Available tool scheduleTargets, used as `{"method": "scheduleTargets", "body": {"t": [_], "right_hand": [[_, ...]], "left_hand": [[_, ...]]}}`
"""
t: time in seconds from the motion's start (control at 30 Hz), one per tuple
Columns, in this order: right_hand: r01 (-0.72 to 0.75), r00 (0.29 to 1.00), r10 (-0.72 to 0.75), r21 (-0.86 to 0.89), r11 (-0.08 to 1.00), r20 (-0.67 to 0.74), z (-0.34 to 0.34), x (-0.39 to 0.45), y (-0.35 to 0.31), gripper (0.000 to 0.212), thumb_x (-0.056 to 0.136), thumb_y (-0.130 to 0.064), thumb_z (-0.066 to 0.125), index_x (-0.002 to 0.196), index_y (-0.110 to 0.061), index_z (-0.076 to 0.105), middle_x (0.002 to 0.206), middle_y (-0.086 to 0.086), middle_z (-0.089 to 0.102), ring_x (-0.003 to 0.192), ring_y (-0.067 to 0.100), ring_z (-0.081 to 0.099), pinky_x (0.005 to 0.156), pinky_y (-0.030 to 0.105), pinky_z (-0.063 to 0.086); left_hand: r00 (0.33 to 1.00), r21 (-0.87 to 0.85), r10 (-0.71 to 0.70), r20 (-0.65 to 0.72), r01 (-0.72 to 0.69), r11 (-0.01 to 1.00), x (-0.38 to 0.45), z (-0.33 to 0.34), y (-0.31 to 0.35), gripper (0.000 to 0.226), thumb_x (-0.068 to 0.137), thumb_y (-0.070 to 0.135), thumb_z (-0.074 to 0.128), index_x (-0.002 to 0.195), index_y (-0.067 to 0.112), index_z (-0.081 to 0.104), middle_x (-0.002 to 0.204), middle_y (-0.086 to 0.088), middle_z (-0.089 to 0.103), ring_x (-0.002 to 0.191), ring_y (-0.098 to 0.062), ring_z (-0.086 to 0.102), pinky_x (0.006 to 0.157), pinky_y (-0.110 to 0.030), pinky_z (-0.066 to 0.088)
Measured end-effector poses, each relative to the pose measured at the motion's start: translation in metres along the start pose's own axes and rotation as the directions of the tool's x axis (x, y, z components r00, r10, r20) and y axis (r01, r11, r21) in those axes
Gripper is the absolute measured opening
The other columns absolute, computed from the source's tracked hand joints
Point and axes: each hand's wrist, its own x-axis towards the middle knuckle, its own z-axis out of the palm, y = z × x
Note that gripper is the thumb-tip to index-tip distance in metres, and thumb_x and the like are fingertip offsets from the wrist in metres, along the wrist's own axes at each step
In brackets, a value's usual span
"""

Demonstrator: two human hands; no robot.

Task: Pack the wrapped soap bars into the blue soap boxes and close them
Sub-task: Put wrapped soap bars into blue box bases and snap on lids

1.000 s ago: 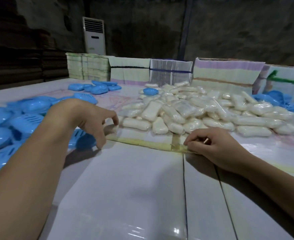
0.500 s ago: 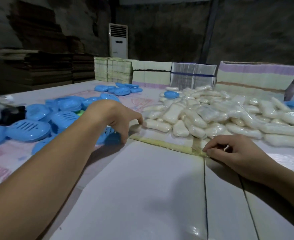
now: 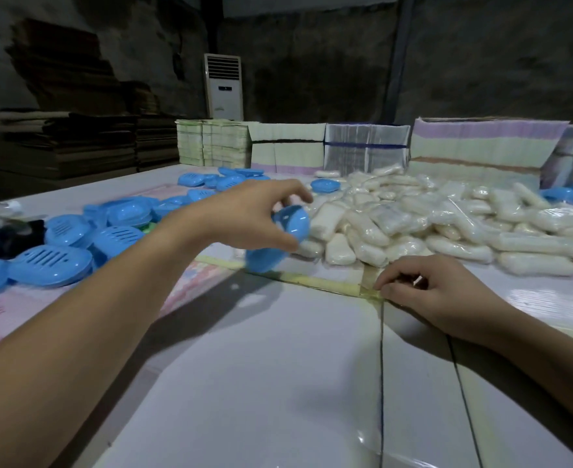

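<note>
Blue soap box (image 3: 280, 236), one, held in left hand (image 3: 244, 214) fingers; right hand (image 3: 437, 292) curled, empty.

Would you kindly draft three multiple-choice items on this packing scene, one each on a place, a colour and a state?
1. Where does the pile of wrapped soap bars lie relative to the right hand?
A. Behind it, farther up the table
B. Under the table
C. On the cardboard stacks

2. What colour is the soap box that the left hand holds?
A. Green
B. Blue
C. White

3. What is the right hand doing?
A. Holding a soap bar
B. Lifting a blue box
C. Resting on the table by the tape seam, fingers curled

Key: 1 A, the pile sits beyond the hand; 2 B, the shell is plainly blue; 3 C, nothing is visibly gripped.
</note>
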Motion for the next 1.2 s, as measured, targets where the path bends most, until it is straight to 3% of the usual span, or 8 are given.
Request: {"method": "scheduleTargets", "body": {"t": [0.2,0.37,0.47,0.67,0.8,0.97,1.1,1.2], "right_hand": [[-0.030,0.998,0.033,0.053,0.998,-0.051,-0.002,0.000,0.002,0.030,0.083,-0.015,0.067,0.077,-0.044,0.072,0.072,-0.005,0.069,0.064,0.009,0.058,0.063,0.020,0.044],[-0.059,0.991,0.065,0.056,0.997,-0.112,-0.002,0.002,0.006,0.029,0.083,-0.013,0.067,0.070,-0.039,0.072,0.071,0.002,0.069,0.062,0.014,0.057,0.058,0.018,0.041],[-0.031,0.989,0.040,0.064,0.997,-0.143,0.001,0.003,0.005,0.020,0.085,-0.019,0.067,0.078,-0.038,0.071,0.074,-0.005,0.067,0.062,0.005,0.055,0.060,0.018,0.042],[-0.028,0.999,0.031,0.118,0.993,-0.026,0.003,0.005,0.002,0.036,0.073,-0.054,0.057,0.105,-0.040,0.064,0.097,-0.014,0.063,0.092,0.008,0.060,0.080,0.025,0.049],[-0.051,0.995,0.046,0.058,0.997,0.085,0.000,0.003,0.006,0.034,0.073,-0.055,0.062,0.106,-0.048,0.064,0.106,-0.023,0.061,0.103,0.001,0.057,0.086,0.028,0.050],[-0.017,0.998,0.021,-0.079,0.997,0.056,-0.001,0.004,0.008,0.035,0.076,-0.059,0.069,0.105,-0.040,0.067,0.104,-0.020,0.057,0.099,0.001,0.055,0.076,0.016,0.042],[-0.009,0.999,0.016,-0.195,0.981,0.030,-0.004,0.004,0.007,0.034,0.074,-0.067,0.058,0.099,-0.043,0.061,0.098,-0.015,0.056,0.092,0.002,0.054,0.077,0.022,0.043],[-0.003,1.000,0.004,-0.189,0.982,0.009,-0.006,0.003,0.007,0.037,0.068,-0.071,0.054,0.095,-0.046,0.060,0.095,-0.014,0.058,0.092,0.003,0.054,0.081,0.025,0.044]], "left_hand": [[0.981,-0.623,0.183,-0.063,-0.182,0.760,0.017,0.057,0.033,0.041,0.079,0.024,0.082,0.110,0.042,0.061,0.115,0.013,0.058,0.094,-0.005,0.065,0.078,-0.028,0.059],[0.973,-0.795,0.093,-0.211,-0.226,0.562,0.022,0.077,0.018,0.031,0.074,0.022,0.082,0.090,0.034,0.059,0.109,-0.004,0.065,0.106,-0.041,0.065,0.073,-0.035,0.055],[0.974,-0.841,0.187,-0.128,-0.206,0.501,0.018,0.080,0.013,0.026,0.069,0.023,0.082,0.082,0.029,0.061,0.099,0.005,0.069,0.109,-0.031,0.068,0.090,-0.042,0.056],[0.910,-0.579,0.412,0.050,-0.310,0.754,0.011,0.095,0.022,0.024,0.073,0.015,0.079,0.080,0.029,0.061,0.094,0.013,0.066,0.081,-0.008,0.062,0.070,-0.024,0.051],[0.891,-0.517,0.446,0.077,-0.347,0.782,0.008,0.088,0.018,0.018,0.077,0.021,0.080,0.091,0.023,0.069,0.111,0.006,0.069,0.108,-0.017,0.065,0.097,-0.039,0.051],[0.961,-0.484,0.151,-0.233,-0.249,0.839,0.035,0.079,0.010,0.008,0.081,0.022,0.072,0.081,0.029,0.070,0.088,0.013,0.072,0.085,-0.004,0.066,0.074,-0.017,0.053],[0.989,-0.006,-0.051,-0.139,0.051,0.999,0.065,0.082,-0.004,0.038,0.084,0.046,0.069,0.116,0.032,0.053,0.110,0.007,0.049,0.103,-0.015,0.049,0.084,-0.034,0.046],[0.983,0.084,-0.088,-0.160,0.102,0.991,0.074,0.090,-0.010,0.048,0.084,0.056,0.063,0.122,0.032,0.047,0.114,0.005,0.043,0.106,-0.017,0.044,0.078,-0.036,0.041]]}}
